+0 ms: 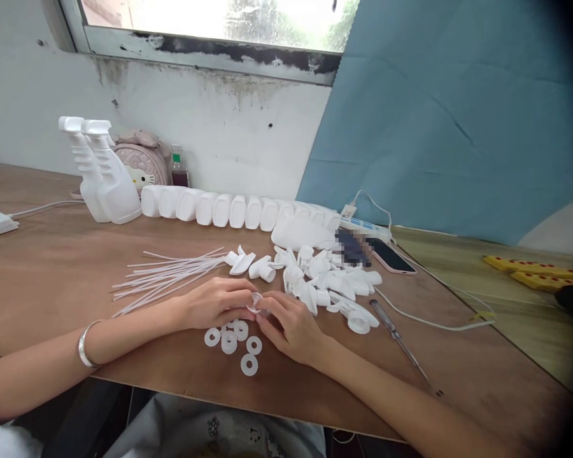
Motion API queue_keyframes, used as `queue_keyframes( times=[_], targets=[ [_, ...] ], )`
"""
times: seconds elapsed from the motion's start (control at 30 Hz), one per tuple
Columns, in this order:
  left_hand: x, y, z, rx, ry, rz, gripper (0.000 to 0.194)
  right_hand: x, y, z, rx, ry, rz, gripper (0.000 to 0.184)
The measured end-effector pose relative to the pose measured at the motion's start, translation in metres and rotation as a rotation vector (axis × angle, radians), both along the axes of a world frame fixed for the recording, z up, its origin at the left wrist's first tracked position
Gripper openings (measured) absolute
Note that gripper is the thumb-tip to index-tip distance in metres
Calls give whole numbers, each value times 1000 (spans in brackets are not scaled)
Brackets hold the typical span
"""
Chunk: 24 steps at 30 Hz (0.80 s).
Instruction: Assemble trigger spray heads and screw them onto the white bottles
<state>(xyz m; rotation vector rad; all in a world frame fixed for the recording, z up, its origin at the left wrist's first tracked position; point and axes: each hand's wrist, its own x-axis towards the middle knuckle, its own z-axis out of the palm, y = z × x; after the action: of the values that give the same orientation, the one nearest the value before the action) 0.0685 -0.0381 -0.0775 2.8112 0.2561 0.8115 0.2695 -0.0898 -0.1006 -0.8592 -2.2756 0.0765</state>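
Observation:
My left hand [224, 302] and my right hand [289, 324] meet over the middle of the table. Between their fingertips is a small white plastic piece [254, 303], pinched from both sides. Fingers cover much of it, so its exact kind is unclear. Just below my hands lie several flat white ring washers [249, 364], some overlapping. Several thin white dip tubes [172, 275] lie fanned out beyond my left forearm. A heap of white trigger spray heads [332, 280] is behind and to the right of my right hand.
White spray bottles [237, 212] lie in a row along the wall; two upright bottles [117, 184] with spray heads stand at left. A screwdriver [401, 340], a phone [391, 256] and a white cable [430, 323] lie at right. A pink bag [141, 156] sits behind.

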Motion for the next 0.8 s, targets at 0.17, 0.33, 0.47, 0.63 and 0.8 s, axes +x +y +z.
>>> queue_keyframes(
  times=[0.17, 0.33, 0.47, 0.63, 0.8],
  targets=[
    [-1, -4, -4, -5, -33, 51, 15, 1, 0, -8, 4, 72, -55, 39],
    [0, -6, -3, 15, 0, 59, 17, 0, -1, -9, -33, 80, -39, 44],
    [1, -6, -1, 26, 34, 77, 15, 0, -1, -8, -22, 75, -32, 42],
    [0, -4, -2, 29, 103, 94, 16, 0, -1, -8, -27, 73, -27, 42],
    [-10, 2, 17, -3, 78, 211, 22, 0, -2, -6, -67, 57, -106, 36]
  ],
)
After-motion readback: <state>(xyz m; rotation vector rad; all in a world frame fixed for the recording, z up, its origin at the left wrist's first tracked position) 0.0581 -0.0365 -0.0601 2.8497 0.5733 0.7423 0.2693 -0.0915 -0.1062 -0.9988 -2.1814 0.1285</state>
